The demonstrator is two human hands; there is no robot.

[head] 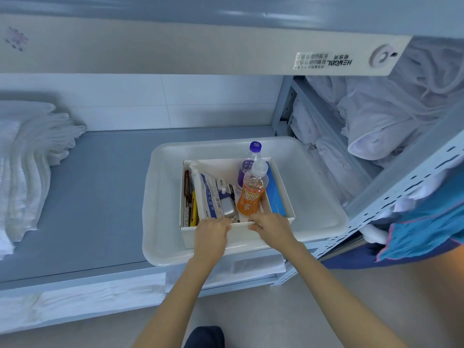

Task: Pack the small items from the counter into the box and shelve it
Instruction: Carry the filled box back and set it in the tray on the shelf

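A white cardboard box [281,187] sits inside a translucent white plastic tub [165,177] on the grey shelf [100,184]. In the box stand an orange drink bottle [252,194] and a purple-capped bottle [247,164], beside a white-and-blue packet [207,194], a small silver case [227,209], a blue booklet [276,189] and thin dark and yellow items [190,204] at the left wall. My left hand [211,237] and my right hand [272,228] both grip the box's near rim, fingers curled over the edge.
Folded white towels [27,167] are stacked at the shelf's left end. White linen bundles [371,121] fill the adjoining rack on the right, behind a perforated metal upright [406,192]. More white linen [82,297] lies on the shelf below. A blue cloth [426,229] hangs at right.
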